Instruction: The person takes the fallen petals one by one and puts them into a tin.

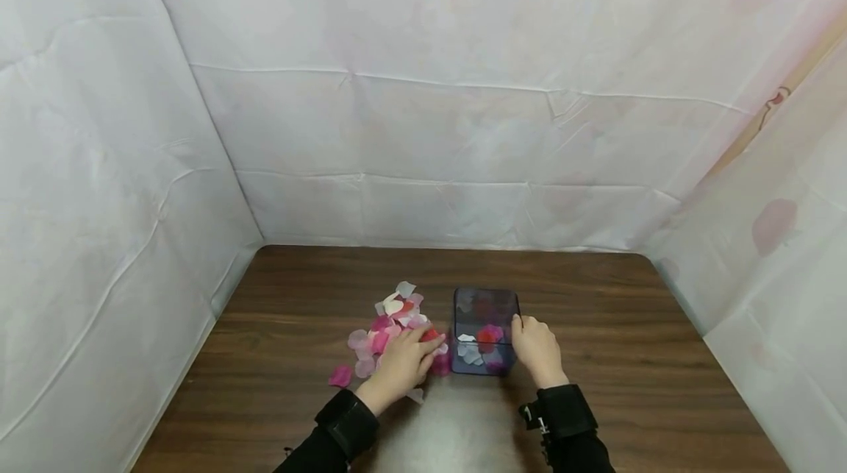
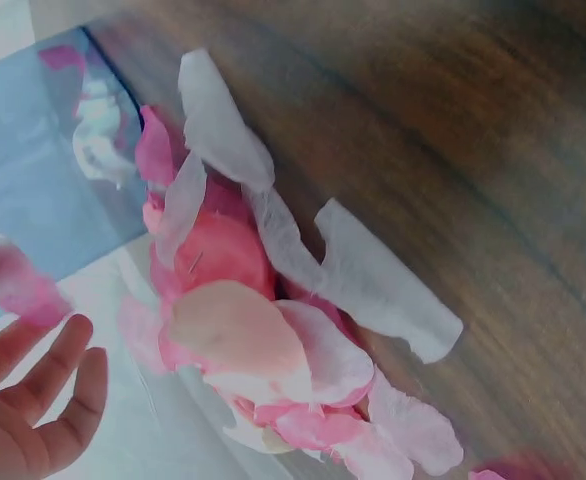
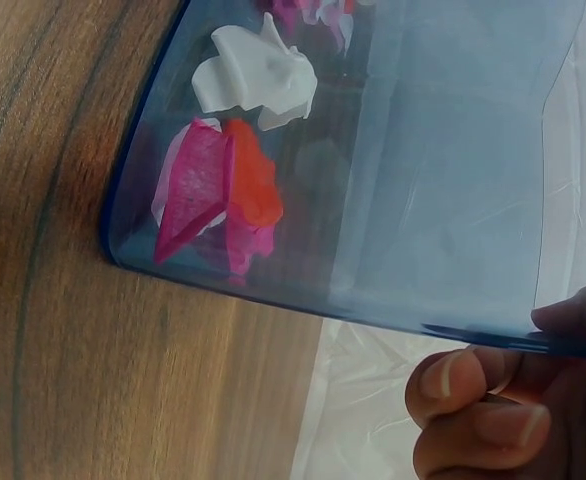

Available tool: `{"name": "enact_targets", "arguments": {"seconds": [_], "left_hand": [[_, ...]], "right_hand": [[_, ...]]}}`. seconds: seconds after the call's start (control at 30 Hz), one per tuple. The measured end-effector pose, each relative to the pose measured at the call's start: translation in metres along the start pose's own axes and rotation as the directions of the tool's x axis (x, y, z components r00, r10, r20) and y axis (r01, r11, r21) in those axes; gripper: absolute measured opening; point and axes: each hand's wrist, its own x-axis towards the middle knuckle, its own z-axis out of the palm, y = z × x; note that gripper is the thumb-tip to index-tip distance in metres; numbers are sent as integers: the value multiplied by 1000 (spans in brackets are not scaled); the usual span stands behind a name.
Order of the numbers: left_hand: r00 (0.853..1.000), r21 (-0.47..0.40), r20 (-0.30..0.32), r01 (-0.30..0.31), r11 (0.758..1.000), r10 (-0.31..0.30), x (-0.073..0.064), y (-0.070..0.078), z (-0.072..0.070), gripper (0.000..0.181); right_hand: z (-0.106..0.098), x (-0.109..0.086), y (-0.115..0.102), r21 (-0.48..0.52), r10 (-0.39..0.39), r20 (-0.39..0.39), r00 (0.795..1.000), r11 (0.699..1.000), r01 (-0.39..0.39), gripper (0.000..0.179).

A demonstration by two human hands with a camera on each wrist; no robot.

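A translucent blue plastic box stands on the table right of a loose pile of artificial flower petals. My right hand grips the box's right edge, the thumb on one side of the wall and curled fingers on the other in the right wrist view. Inside the box lie a white petal, a magenta petal and an orange-red petal, among others. My left hand is over the pile's right side, near the box, and pinches a pink petal between its fingers. The thumb is mostly hidden.
The dark wood-grain table carries the pile and the box. One magenta petal lies apart at the pile's left, and a pale petal lies near the left wrist. White sheeting walls the table at the back and sides.
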Motion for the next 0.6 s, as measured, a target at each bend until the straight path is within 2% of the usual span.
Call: {"name": "enact_targets", "arguments": {"seconds": [0.07,0.13,0.23,0.3,0.37,0.6], "left_hand": [[998,9,-64,-23,1000,24,1,-1,-2,26],[992,-10,-126,-23,1000,21,2,-2,-2,18],[982,-39,-190,3,999,-10,3,-4,-1,11],[979,-62,-201,34,998,-45,4,-4,-2,12],[976,-49,-205,59,997,-68,5,-4,-3,14],[973,-33,-183,141,990,-144,9,-2,-9,15]], "right_hand": [[0,0,0,1,4,5,1000,1000,-4,44],[0,0,0,-7,1,6,1000,1000,-1,44],[0,0,0,-22,-5,4,1000,1000,5,43],[0,-1,-1,-29,-9,4,1000,1000,9,43],[-1,-1,-1,-33,-9,2,1000,999,9,42],[-2,-1,-2,-31,6,16,1000,999,-5,42]]}}
